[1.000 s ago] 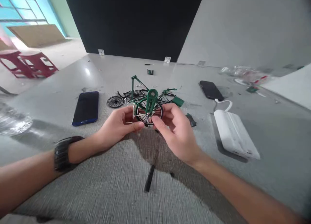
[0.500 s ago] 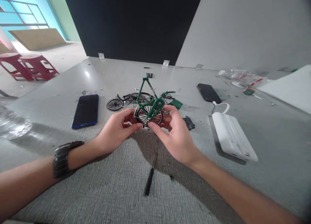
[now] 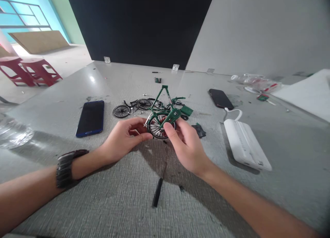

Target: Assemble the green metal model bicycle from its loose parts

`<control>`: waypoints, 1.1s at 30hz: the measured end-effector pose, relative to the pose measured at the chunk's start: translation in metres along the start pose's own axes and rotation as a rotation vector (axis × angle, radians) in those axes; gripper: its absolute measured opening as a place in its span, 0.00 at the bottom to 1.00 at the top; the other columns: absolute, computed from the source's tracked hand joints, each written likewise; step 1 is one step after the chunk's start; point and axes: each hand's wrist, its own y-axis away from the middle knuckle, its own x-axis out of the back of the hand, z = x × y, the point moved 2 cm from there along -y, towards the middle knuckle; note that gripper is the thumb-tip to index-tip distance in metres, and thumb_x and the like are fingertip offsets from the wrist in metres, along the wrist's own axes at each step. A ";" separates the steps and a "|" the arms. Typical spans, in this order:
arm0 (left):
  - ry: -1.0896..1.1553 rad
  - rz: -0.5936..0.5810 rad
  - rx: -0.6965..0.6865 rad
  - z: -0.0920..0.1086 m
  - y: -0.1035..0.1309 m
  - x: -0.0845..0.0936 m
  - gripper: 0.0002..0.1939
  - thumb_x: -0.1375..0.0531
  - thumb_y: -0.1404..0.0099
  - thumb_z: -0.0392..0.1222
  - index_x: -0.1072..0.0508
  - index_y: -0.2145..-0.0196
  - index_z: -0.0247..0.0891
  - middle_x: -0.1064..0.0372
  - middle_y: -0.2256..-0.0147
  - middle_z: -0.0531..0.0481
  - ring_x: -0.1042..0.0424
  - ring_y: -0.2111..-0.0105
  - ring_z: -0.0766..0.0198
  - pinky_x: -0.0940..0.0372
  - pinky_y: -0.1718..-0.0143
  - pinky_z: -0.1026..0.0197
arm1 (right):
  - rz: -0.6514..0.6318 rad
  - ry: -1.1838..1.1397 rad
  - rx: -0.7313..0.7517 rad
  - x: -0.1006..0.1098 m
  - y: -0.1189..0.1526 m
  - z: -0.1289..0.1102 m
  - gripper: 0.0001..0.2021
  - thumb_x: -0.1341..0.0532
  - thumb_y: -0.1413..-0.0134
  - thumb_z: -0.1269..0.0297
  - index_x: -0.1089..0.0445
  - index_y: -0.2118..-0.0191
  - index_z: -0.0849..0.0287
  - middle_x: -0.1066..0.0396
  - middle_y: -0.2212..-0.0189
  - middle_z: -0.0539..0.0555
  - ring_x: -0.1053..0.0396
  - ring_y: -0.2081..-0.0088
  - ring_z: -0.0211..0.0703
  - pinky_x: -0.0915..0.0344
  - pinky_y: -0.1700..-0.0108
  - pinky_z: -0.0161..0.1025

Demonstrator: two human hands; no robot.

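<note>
A green model bicycle frame point(image 3: 168, 99) with a black spoked wheel point(image 3: 156, 130) is held over the table, its chain cover point(image 3: 173, 116) on the right. My right hand point(image 3: 187, 145) is closed on it, thumb pressed at the wheel's hub and fingers behind. My left hand point(image 3: 126, 137) curls around the wheel's left edge, thumb at the rim's lower side and fingertips partly hidden behind it. Beyond lie a loose wheel point(image 3: 122, 111), another loose wheel point(image 3: 144, 104), green handlebars point(image 3: 178, 99) and a green basket-like piece point(image 3: 186, 110). A black-handled screwdriver point(image 3: 157, 192) lies in front of my hands.
A blue-edged phone point(image 3: 90, 118) and a clear plastic item point(image 3: 15, 131) lie on the left. To the right are a dark phone point(image 3: 220, 98), a white power bank point(image 3: 246, 145) with cable and a plastic bottle point(image 3: 257, 80). A black panel point(image 3: 141, 24) stands behind the table.
The model bicycle has moved slightly right and towards me, tilting a little. My right thumb has shifted up and right with it; my left hand has stayed nearly in place.
</note>
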 end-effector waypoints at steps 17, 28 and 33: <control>0.184 0.005 0.030 0.004 0.001 0.002 0.13 0.29 0.43 0.44 0.19 0.60 0.38 0.19 0.64 0.46 0.21 0.60 0.55 0.26 0.57 0.55 | -0.126 0.106 0.124 -0.005 0.004 -0.004 0.20 0.42 0.33 0.55 0.37 0.40 0.54 0.25 0.62 0.55 0.26 0.57 0.50 0.28 0.56 0.47; 0.454 0.137 0.170 -0.003 -0.003 0.005 0.13 0.26 0.46 0.43 0.22 0.68 0.34 0.23 0.71 0.49 0.25 0.74 0.66 0.29 0.73 0.66 | -0.006 0.295 0.244 0.007 -0.005 -0.009 0.14 0.43 0.31 0.59 0.32 0.44 0.54 0.24 0.57 0.56 0.26 0.59 0.46 0.29 0.56 0.45; 0.548 0.275 0.231 -0.004 -0.002 0.007 0.19 0.24 0.49 0.45 0.26 0.65 0.35 0.26 0.71 0.51 0.26 0.77 0.65 0.31 0.81 0.67 | 0.166 0.382 0.192 0.022 -0.015 -0.003 0.07 0.42 0.34 0.61 0.42 0.62 0.53 0.29 0.68 0.51 0.29 0.66 0.43 0.35 0.66 0.40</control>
